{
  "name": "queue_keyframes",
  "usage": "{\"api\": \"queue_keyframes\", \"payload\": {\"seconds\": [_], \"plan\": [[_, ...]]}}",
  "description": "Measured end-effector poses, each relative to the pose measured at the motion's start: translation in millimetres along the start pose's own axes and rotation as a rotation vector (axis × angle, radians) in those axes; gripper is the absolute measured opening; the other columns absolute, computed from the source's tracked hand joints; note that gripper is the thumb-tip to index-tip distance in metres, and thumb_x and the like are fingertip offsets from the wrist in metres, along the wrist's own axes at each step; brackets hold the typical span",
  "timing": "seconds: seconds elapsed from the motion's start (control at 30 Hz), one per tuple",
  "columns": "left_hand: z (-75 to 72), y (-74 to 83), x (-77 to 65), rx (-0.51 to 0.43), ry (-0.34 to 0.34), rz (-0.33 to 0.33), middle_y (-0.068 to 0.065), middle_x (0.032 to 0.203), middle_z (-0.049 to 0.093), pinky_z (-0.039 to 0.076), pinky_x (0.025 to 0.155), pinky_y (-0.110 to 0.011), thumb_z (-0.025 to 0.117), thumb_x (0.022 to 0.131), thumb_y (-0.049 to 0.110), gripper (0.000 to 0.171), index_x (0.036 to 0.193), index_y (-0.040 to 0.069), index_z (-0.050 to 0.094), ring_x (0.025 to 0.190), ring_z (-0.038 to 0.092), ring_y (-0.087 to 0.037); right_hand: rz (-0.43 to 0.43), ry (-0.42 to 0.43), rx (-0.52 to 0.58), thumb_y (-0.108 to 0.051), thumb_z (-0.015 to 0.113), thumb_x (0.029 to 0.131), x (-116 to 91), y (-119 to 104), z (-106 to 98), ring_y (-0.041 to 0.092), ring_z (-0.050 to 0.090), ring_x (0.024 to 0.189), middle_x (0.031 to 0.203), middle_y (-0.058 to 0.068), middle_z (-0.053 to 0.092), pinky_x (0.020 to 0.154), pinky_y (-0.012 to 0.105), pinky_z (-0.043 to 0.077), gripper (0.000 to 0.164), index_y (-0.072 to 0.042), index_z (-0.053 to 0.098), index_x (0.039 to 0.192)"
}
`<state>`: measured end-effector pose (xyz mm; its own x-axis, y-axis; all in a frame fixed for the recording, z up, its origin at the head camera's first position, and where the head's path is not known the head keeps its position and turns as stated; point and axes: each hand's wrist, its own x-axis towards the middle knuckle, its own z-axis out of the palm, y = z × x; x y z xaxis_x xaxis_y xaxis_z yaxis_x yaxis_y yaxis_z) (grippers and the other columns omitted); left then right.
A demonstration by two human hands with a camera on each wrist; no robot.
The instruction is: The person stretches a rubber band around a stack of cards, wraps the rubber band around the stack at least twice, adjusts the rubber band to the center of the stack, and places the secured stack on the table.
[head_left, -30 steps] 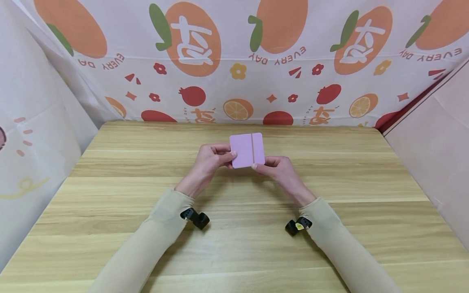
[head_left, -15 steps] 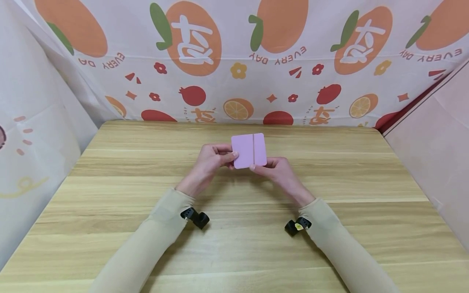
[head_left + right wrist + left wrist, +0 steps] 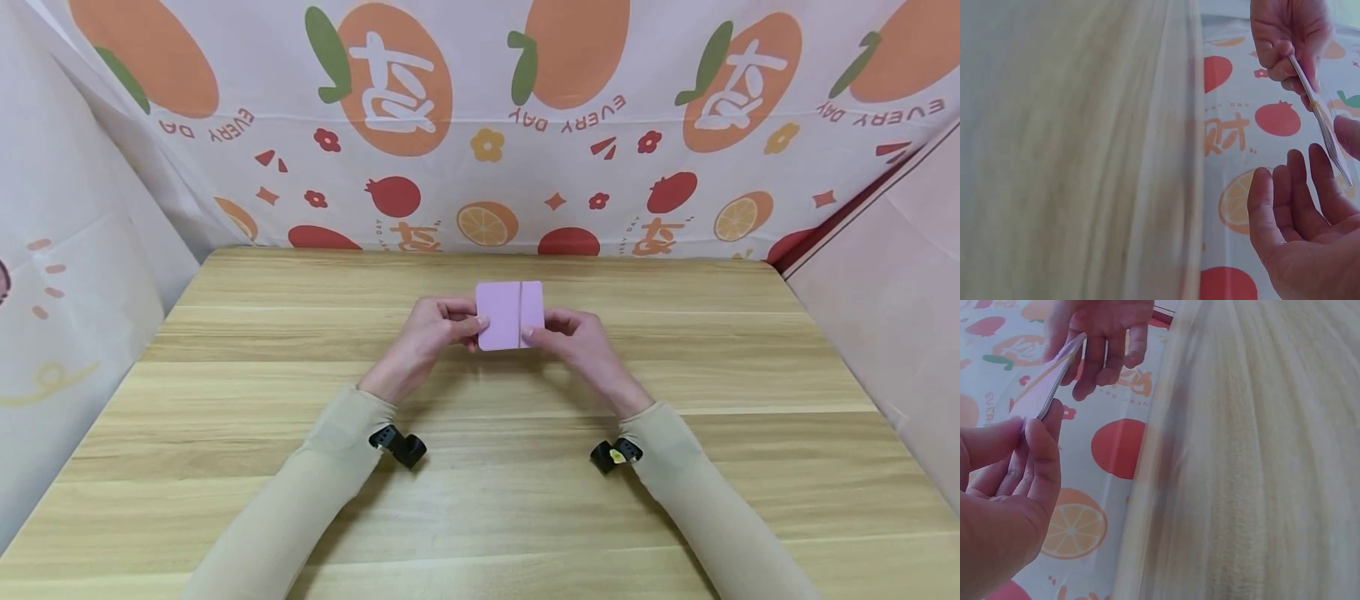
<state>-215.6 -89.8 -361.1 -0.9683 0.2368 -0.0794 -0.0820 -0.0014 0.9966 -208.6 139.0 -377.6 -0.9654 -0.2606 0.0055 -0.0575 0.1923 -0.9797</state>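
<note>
A small lilac square with rounded corners is held up over the table, a thin tan elastic band around it right of its middle. Its edge shows thin layers that spread slightly at one end in the right wrist view. My left hand pinches its left side, thumb in front, fingers behind. At the lower right corner my right hand has its thumb on the front face beside the band. Its index fingertip is right at the back in the right wrist view, the other fingers spread apart from the layers.
The wooden table lies beneath both hands. A fruit-patterned cloth hangs along its back edge, with pale panels on the left and right. Both wrists wear a black strap with a small camera.
The lilac square has come down slightly and sits straighter. My right thumb has moved from its lower edge up onto its face, right of the band. My left hand keeps its hold.
</note>
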Motion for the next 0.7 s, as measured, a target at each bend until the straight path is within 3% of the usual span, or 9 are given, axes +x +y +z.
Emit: {"api": "queue_keyframes", "payload": {"seconds": [0.2,0.33,0.47,0.6,0.7], "plan": [[0.7,-2.9,1.0,0.012,-0.035,-0.006,-0.005,0.074,0.065,0.051,0.063,-0.028,0.067,0.089,-0.002,0.015,0.102,-0.011,0.067,0.062,0.058,-0.013,-0.059,0.073,-0.018,-0.025,0.073,0.090,0.8,-2.5,-3.3,0.021,0.059,0.105,0.114,0.008,0.065,0.089,0.032,0.050,0.037,-0.006,0.066,0.121],[2.2,-4.2,1.9,0.032,-0.062,-0.013,-0.005,0.076,0.068,0.052,0.064,-0.028,0.067,0.088,-0.002,0.017,0.103,-0.011,0.068,0.064,0.059,-0.013,-0.143,0.143,-0.016,-0.025,0.072,0.091,2.0,-2.0,-5.4,0.020,0.056,0.108,0.119,0.007,0.062,0.089,0.030,0.049,0.040,-0.008,0.062,0.126],[3.6,-5.2,2.4,0.043,-0.085,-0.018,-0.004,0.077,0.069,0.052,0.064,-0.027,0.067,0.088,-0.003,0.018,0.103,-0.012,0.068,0.065,0.060,-0.012,-0.222,0.202,-0.042,-0.024,0.070,0.093,2.5,-2.2,-6.2,0.018,0.056,0.107,0.118,0.004,0.064,0.088,0.032,0.049,0.033,-0.011,0.065,0.122],[4.0,-7.0,2.9,0.073,-0.116,-0.020,-0.004,0.076,0.067,0.052,0.067,-0.030,0.068,0.087,-0.003,0.012,0.098,-0.011,0.068,0.064,0.059,-0.013,-0.258,0.224,-0.057,-0.024,0.069,0.094,2.7,-2.0,-6.5,0.016,0.056,0.107,0.115,0.002,0.065,0.088,0.035,0.048,0.028,-0.008,0.068,0.117],[4.7,-8.2,2.6,0.094,-0.143,-0.017,-0.005,0.078,0.067,0.052,0.068,-0.031,0.068,0.087,-0.002,0.010,0.095,-0.009,0.068,0.065,0.059,-0.014,-0.265,0.228,-0.063,-0.015,0.068,0.094,-4.7,-16.6,-3.2,0.018,0.057,0.105,0.113,0.008,0.065,0.086,0.033,0.049,0.023,-0.002,0.068,0.112]]}}
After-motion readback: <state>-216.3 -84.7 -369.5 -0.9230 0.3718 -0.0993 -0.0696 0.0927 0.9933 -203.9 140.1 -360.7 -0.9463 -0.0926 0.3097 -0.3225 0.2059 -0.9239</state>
